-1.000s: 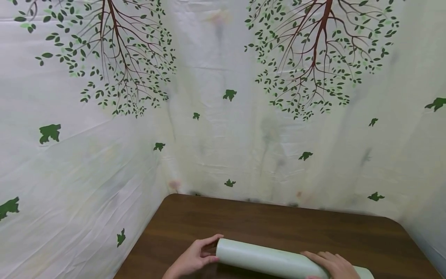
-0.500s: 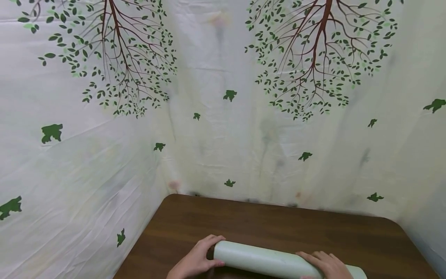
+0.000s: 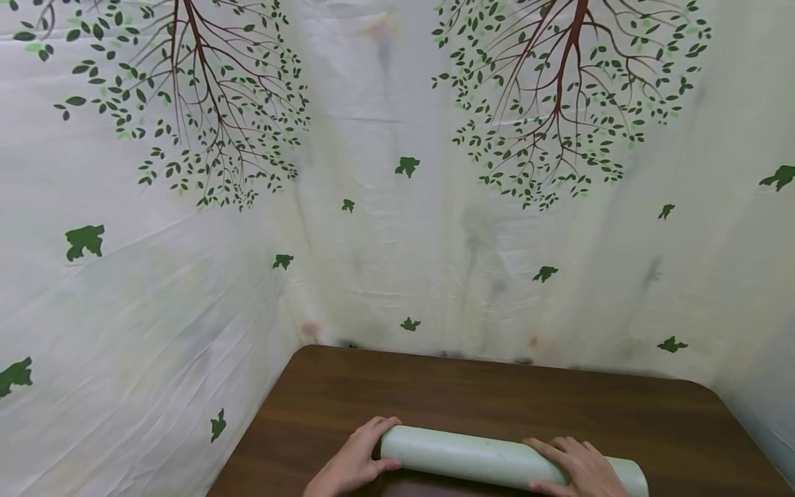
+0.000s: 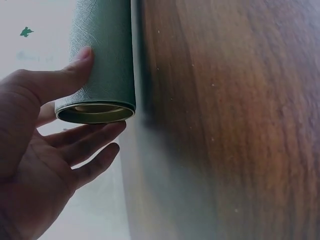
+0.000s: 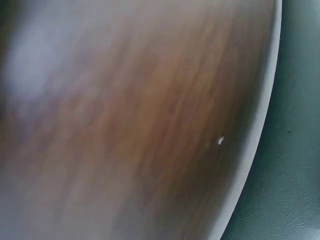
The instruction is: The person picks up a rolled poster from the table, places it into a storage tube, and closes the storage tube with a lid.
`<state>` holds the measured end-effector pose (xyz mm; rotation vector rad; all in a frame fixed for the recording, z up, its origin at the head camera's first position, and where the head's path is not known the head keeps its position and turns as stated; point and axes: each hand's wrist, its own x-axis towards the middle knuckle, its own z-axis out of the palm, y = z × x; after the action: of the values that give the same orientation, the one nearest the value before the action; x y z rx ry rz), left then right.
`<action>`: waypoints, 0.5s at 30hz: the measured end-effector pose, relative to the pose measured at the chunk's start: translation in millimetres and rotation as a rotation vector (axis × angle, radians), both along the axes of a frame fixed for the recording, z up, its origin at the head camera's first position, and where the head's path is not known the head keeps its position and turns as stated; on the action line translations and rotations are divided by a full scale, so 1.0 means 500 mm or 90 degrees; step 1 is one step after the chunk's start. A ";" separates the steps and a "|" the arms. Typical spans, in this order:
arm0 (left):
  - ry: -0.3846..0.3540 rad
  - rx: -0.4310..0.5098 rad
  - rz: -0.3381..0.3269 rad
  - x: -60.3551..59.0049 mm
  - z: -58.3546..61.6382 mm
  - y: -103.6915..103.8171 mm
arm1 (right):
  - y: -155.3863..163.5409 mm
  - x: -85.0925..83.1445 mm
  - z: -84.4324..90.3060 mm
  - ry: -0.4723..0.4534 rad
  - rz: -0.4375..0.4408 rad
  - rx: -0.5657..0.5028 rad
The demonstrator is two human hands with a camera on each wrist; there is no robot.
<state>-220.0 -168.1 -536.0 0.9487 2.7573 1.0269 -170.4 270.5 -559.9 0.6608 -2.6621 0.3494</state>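
A long pale green tube (image 3: 459,452) with a leathery surface lies across the near part of the brown table. My left hand (image 3: 354,459) grips its left end, thumb on the near side and fingers reaching to the far side. In the left wrist view, the thumb presses the tube (image 4: 107,55) and the other fingers spread around and below its hollow, rimmed end. Nearer the other end, my right hand (image 3: 580,469) lies over the tube and holds it between thumb and fingers. The right wrist view shows the green surface (image 5: 290,150) with a pale edge, but no hand.
The brown wooden table (image 3: 484,393) has rounded far corners. Behind it and along the left side hang pale wall sheets (image 3: 373,276) printed with trees and green leaf shapes. A small white speck (image 5: 220,141) shows on the wood in the right wrist view.
My left hand has closed in around the tube's left end, from loosely apart fingers. The right hand and the tube's right end have shifted left and slightly away from me.
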 end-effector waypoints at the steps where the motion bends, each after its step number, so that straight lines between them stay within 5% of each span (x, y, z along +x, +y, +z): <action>1: -0.002 -0.001 0.001 0.000 0.000 -0.001 | -0.001 -0.001 0.000 -0.006 0.001 0.007; 10: 0.037 -0.012 0.010 0.003 -0.005 -0.001 | -0.007 -0.004 0.000 -0.034 -0.012 0.033; 15: 0.018 -0.017 0.020 0.006 -0.006 -0.001 | -0.006 -0.004 -0.002 -0.045 -0.012 0.030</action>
<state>-217.2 -168.6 -539.3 0.9273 2.8096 0.9863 -172.2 267.4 -560.8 0.6476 -2.7491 0.3112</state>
